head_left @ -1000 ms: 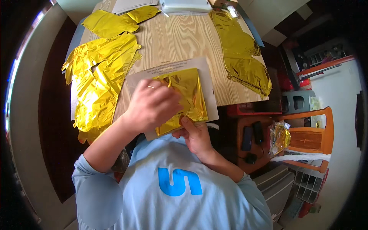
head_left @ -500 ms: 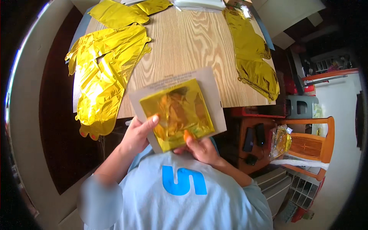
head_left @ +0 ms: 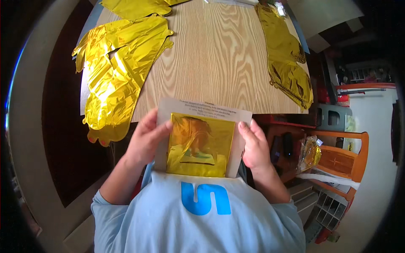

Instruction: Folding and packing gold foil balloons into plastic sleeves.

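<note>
Between my hands, in front of my chest, is a flat plastic bag [head_left: 162,160] with dark print along its upper part. A neatly folded square of shiny gold foil [head_left: 198,145] shows in it, reflecting orange and pale patches. My left hand [head_left: 147,135] grips the bag's left edge, thumb on the front. On the opposite edge my right hand [head_left: 255,143] pinches it the same way. The fingers behind the bag are hidden. Beyond my left hand a large crinkled gold foil balloon [head_left: 122,63], flat and uninflated, hangs partly over the table's edge.
The wood-grain table [head_left: 202,55] lies ahead. Another flat gold foil balloon [head_left: 282,55] is along its right side, and more gold foil [head_left: 139,8] at the far left. A wooden chair [head_left: 337,158] with a clear bag of gold material [head_left: 311,156] stands at the right.
The bag has been straightened from a tilt and lowered slightly toward me. My right hand has moved from its lower edge to its right edge. The left hand still holds the left side.
</note>
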A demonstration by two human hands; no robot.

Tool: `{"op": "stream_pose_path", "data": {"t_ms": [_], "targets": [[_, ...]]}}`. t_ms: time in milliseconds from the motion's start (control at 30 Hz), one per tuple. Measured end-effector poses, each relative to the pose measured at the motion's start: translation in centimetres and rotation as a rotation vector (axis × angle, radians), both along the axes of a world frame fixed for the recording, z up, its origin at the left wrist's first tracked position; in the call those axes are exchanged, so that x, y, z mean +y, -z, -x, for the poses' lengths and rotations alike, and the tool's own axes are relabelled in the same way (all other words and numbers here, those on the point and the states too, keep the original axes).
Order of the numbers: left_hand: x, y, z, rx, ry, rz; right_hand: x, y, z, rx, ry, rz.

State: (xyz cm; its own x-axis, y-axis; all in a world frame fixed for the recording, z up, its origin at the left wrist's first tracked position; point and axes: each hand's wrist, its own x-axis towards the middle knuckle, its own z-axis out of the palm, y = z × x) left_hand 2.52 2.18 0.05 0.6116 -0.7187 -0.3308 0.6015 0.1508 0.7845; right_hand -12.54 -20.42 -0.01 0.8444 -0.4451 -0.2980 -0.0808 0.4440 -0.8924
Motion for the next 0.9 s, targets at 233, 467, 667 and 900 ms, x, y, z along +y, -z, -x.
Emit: {"op": "stream_pose_path", "data": {"t_ms": [233,467,667,900], "targets": [[4.5,0.7,5.5,0.109,0.010,-0.092,2.0,0.5,3.8,0.140,-0.103,0.064],[6.8,1.4,5.5,0.212,0.083,-0.130,1.3,0.2,4.8,0.214,-0.148,0.104],[2.6,-0.6,2.9,0.198,0.161,-0.230,-0.3,2.0,2.1,0.101,-0.158,-0.045],[2.6,1.4,5.0,-0.200,0.067,0.010,-0.6,1.8,2.3,0.058,-0.180,-0.192]]}}
